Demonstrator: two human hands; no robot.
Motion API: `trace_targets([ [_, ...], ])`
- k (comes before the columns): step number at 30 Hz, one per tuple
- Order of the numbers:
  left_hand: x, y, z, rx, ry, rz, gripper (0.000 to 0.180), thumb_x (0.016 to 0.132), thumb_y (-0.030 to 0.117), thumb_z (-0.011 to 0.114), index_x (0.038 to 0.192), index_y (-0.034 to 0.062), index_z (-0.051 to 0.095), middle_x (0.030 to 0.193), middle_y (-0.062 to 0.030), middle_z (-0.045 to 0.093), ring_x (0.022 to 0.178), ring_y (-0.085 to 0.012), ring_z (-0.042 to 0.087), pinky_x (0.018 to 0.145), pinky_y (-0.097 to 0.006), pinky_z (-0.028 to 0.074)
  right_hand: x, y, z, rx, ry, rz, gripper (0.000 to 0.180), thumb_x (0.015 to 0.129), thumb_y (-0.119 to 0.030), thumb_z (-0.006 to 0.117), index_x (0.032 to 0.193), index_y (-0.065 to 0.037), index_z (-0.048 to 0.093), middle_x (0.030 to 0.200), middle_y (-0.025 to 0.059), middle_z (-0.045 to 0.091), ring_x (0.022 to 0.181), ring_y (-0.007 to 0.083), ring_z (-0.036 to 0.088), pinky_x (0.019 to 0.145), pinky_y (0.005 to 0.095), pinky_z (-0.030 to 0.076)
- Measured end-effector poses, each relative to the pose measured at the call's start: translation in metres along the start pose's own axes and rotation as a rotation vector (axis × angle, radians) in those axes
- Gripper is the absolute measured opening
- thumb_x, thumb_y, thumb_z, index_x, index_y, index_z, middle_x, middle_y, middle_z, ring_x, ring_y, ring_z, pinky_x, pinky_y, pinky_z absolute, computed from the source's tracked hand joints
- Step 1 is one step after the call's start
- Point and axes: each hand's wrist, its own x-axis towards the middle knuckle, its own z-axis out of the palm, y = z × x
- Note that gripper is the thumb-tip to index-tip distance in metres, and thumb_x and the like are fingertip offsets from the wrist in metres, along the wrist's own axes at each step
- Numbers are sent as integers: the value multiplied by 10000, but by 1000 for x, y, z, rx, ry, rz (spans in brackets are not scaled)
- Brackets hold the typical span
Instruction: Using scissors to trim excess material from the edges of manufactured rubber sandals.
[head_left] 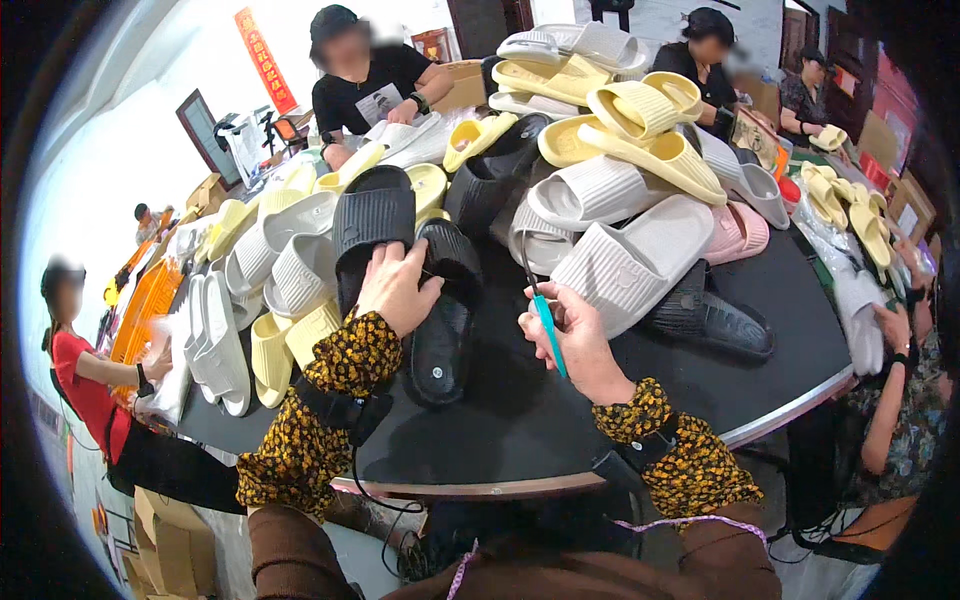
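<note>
My left hand [395, 292] is closed on a ribbed black slide sandal [376, 215], its fingertips at the edge of the wide strap. A second black slide [440, 335] lies beside it, close to my left thumb, with its heel toward me. In my right hand [582, 345] is a thin tool with a teal handle [549, 335] and a slim dark tip pointing up and away from me. The tip is near a grey slide [540, 240] at the pile's edge. Just beyond my right hand rests a large light grey slide [635, 265].
Yellow slides [650, 110] top a tall heap on the black table [520, 430]. More grey and yellow slides spread left; a pink slide [738, 232] and a black slide [715, 318] lie right. Co-workers stand around the table, one in a red shirt [85, 385]. An orange crate [145, 310] stands left.
</note>
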Motion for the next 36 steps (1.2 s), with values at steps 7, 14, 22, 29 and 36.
trace_targets([
  [7, 2, -3, 7, 23, 100, 19, 445, 769, 104, 579, 1197, -1, 523, 1013, -226, 546, 1001, -385, 497, 881, -435, 413, -1, 1, -1, 25, 29, -13, 346, 837, -151, 640, 1132, -30, 506, 742, -5, 564, 525, 28, 489, 431, 172, 393],
  [14, -33, 0, -30, -89, 176, 128, 425, 777, -26, 520, 1200, 18, 534, 899, -198, 529, 915, -378, 496, 831, -427, 416, -1, 11, 2, -54, 9, -143, 360, 822, -114, 666, 1130, -21, 503, 739, -17, 536, 577, 19, 459, 499, 186, 371],
  [22, -71, 3, -53, -143, 234, 151, 471, 759, -65, 508, 1217, 36, 549, 784, -143, 502, 756, -301, 499, 727, -374, 427, -5, -2, 2, -410, -122, -245, 412, 763, -110, 697, 1124, -30, 514, 793, 68, 558, 679, 106, 512, 644, 266, 451],
  [29, -92, 2, -65, -91, 138, 88, 438, 776, -60, 527, 1204, 28, 556, 902, -180, 560, 858, -328, 535, 792, -371, 435, -2, 7, 0, -525, -218, -318, 375, 762, -87, 664, 1104, -29, 519, 860, 150, 590, 730, 222, 603, 658, 335, 489],
  [36, -105, 8, -57, -153, 101, 274, 464, 724, -93, 557, 1174, 15, 572, 991, -211, 572, 946, -389, 535, 853, -419, 426, -5, 4, -1, -662, -255, -399, 330, 768, -119, 636, 1073, -45, 536, 861, 179, 605, 756, 305, 618, 672, 376, 495],
])
